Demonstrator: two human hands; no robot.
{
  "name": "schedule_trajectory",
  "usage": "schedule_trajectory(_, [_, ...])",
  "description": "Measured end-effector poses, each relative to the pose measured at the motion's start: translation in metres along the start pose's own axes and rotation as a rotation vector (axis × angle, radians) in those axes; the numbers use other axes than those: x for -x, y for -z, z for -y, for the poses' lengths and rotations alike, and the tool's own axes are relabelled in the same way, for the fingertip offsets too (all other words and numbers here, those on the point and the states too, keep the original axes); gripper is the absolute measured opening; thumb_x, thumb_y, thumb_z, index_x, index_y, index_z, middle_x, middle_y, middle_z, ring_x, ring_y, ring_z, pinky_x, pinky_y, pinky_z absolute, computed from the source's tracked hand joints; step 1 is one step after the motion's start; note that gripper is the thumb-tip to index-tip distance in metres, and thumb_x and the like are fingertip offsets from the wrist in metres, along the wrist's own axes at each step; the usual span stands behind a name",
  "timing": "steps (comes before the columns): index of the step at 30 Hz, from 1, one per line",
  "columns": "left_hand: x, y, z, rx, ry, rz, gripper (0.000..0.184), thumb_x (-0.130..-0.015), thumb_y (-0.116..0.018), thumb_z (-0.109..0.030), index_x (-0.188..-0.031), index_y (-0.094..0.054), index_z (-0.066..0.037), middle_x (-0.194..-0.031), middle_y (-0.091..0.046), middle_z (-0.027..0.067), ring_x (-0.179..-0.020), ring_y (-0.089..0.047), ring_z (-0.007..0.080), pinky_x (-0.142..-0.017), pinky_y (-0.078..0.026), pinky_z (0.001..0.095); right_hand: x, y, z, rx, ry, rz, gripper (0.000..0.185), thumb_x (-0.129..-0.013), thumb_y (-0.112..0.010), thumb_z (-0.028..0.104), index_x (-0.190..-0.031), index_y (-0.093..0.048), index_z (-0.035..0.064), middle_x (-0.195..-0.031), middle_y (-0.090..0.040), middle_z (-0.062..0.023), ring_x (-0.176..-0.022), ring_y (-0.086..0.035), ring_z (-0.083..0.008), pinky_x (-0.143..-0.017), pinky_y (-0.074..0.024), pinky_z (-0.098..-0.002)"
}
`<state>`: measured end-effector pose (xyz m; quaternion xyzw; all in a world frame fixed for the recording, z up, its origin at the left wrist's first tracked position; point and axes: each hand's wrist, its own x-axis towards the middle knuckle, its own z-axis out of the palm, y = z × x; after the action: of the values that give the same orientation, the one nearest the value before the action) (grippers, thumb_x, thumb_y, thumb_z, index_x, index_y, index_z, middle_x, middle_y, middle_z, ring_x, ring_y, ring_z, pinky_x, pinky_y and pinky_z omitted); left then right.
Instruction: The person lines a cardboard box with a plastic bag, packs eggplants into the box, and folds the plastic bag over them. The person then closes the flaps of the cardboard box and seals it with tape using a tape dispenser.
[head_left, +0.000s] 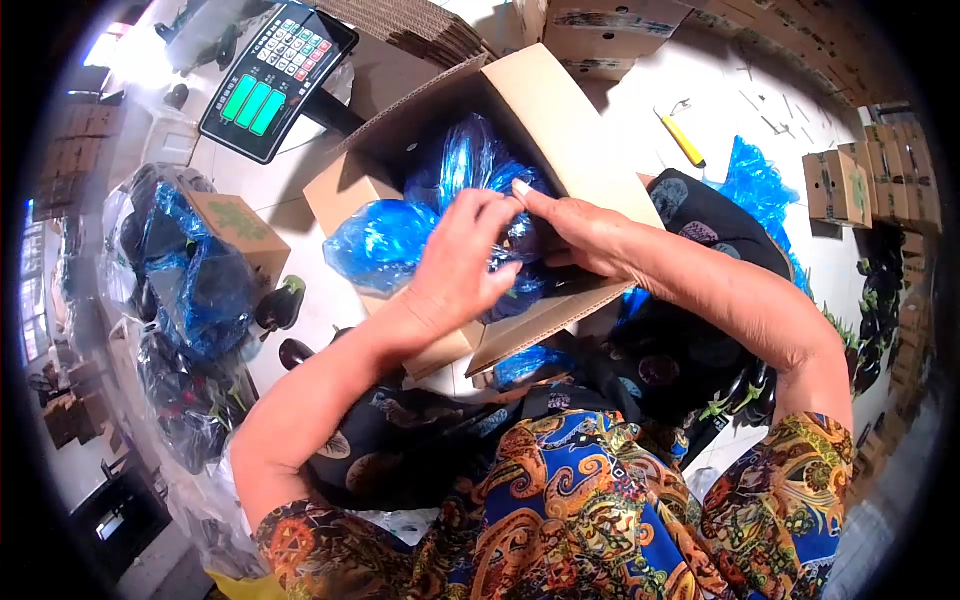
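An open cardboard box (570, 130) stands before me with its flaps up. Blue plastic bag (465, 160) lines its inside, and one bulge of the film (375, 245) spills over the left side. My left hand (465, 250) is over the box, its fingers curled on the film and its thumb held apart. Opposite it, my right hand (590, 235) pinches the gathered film between thumb and fingers. The fingertips of both hands nearly meet. Dark, shiny shapes show under the plastic between them, partly hidden by my hands.
A scale display (280, 80) with a keypad stands at the upper left. A yellow-handled cutter (682, 138) lies on the floor beyond the box. Bagged eggplants (185, 390) and a loose eggplant (280, 305) lie to the left. More eggplants (878, 320) and small boxes (840, 185) are at the right.
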<state>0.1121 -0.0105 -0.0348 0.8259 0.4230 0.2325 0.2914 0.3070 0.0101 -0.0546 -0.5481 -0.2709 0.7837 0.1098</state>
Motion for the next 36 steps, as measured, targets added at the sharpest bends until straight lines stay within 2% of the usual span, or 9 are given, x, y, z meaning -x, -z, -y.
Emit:
schedule_trajectory(3, [-0.011,0.025,0.013,0.163,0.316,0.044,0.047,-0.080,-0.070,-0.022,-0.121,-0.058,-0.004,-0.111,-0.059,0.0182,-0.106,-0.058,0.0326,-0.093,-0.046,0.0386,0.009,-0.004,0.007,-0.001,-0.004,0.049,0.085,-0.090,-0.048,0.069,-0.136,-0.047,-0.0020,-0.139,-0.051,-0.0182,-0.132,-0.041,-0.0316,-0.111,-0.0285,-0.0534])
schedule_trajectory(4, [-0.016,0.024,0.023,0.014,0.262,-0.072,0.048,-0.082,-0.069,-0.024,-0.123,-0.056,-0.003,-0.111,-0.060,0.0191,-0.106,-0.059,0.0339,-0.095,-0.046,0.0396,0.005,-0.006,0.008,-0.001,-0.010,0.020,0.077,-0.091,-0.055,0.062,-0.133,-0.050,-0.0020,-0.132,-0.056,-0.0179,-0.126,-0.049,-0.0307,-0.110,-0.0308,-0.0533])
schedule_trajectory(6, [-0.024,0.011,0.056,-0.196,0.292,-0.162,0.056,-0.085,-0.067,-0.034,-0.128,-0.052,-0.001,-0.113,-0.061,0.0232,-0.109,-0.059,0.0375,-0.098,-0.045,0.0430,0.005,-0.006,0.006,0.042,0.033,0.065,0.080,-0.090,-0.053,0.063,-0.136,-0.047,-0.0023,-0.138,-0.052,-0.0178,-0.128,-0.047,-0.0321,-0.108,-0.0334,-0.0529])
schedule_trajectory(10, [-0.041,-0.008,0.060,-0.176,0.624,0.019,0.100,-0.070,-0.077,-0.044,-0.144,-0.030,0.002,-0.126,-0.056,0.0306,-0.120,-0.055,0.0413,-0.102,-0.044,0.0445,0.009,-0.001,0.005,0.142,0.033,0.069,0.079,-0.090,-0.054,0.061,-0.136,-0.048,-0.0034,-0.135,-0.055,-0.0188,-0.123,-0.052,-0.0344,-0.105,-0.0391,-0.0509])
schedule_trajectory(13, [-0.036,0.002,0.053,-0.096,0.710,0.056,0.101,-0.068,-0.075,-0.042,-0.146,-0.026,-0.001,-0.126,-0.052,0.0311,-0.118,-0.053,0.0455,-0.102,-0.042,0.0461,0.014,-0.007,0.007,0.172,0.014,0.011,0.078,-0.087,-0.062,0.055,-0.132,-0.047,-0.0070,-0.130,-0.056,-0.0218,-0.121,-0.053,-0.0350,-0.104,-0.0402,-0.0497])
schedule_trajectory(23, [-0.027,0.036,0.029,0.006,0.724,0.123,0.106,-0.065,-0.074,-0.039,-0.148,-0.022,0.002,-0.129,-0.053,0.0292,-0.122,-0.053,0.0413,-0.105,-0.041,0.0433,-0.002,-0.011,0.011,0.218,0.035,-0.077,0.093,-0.078,-0.076,0.051,-0.135,-0.034,-0.0097,-0.126,-0.052,-0.0224,-0.114,-0.054,-0.0289,-0.099,-0.0439,-0.0388])
schedule_trajectory(28, [-0.032,0.047,0.037,0.004,0.770,0.256,0.114,-0.069,-0.071,-0.040,-0.152,-0.005,0.002,-0.132,-0.051,0.0318,-0.123,-0.052,0.0420,-0.106,-0.041,0.0432,-0.014,-0.006,0.001,0.369,0.078,-0.144,0.093,-0.076,-0.081,0.036,-0.137,-0.029,-0.0108,-0.127,-0.052,-0.0234,-0.117,-0.054,-0.0289,-0.098,-0.0458,-0.0367])
schedule_trajectory(31, [-0.026,0.029,0.054,-0.091,0.640,0.140,0.111,-0.072,-0.070,-0.040,-0.153,-0.005,0.000,-0.132,-0.049,0.0344,-0.124,-0.051,0.0452,-0.107,-0.040,0.0456,-0.018,-0.009,0.000,0.518,0.158,-0.231,0.097,-0.071,-0.081,0.044,-0.131,-0.036,-0.0175,-0.124,-0.055,-0.0308,-0.115,-0.058,-0.0353,-0.098,-0.0468,-0.0378])
schedule_trajectory(36, [-0.032,0.027,0.055,-0.208,0.629,0.151,0.098,-0.076,-0.070,-0.043,-0.152,-0.018,-0.012,-0.115,-0.059,0.0322,-0.109,-0.058,0.0453,-0.098,-0.044,0.0490,-0.007,-0.016,0.011,0.581,0.112,-0.229,0.103,-0.073,-0.082,0.042,-0.139,-0.026,-0.0135,-0.135,-0.048,-0.0289,-0.126,-0.050,-0.0336,-0.106,-0.0409,-0.0374])
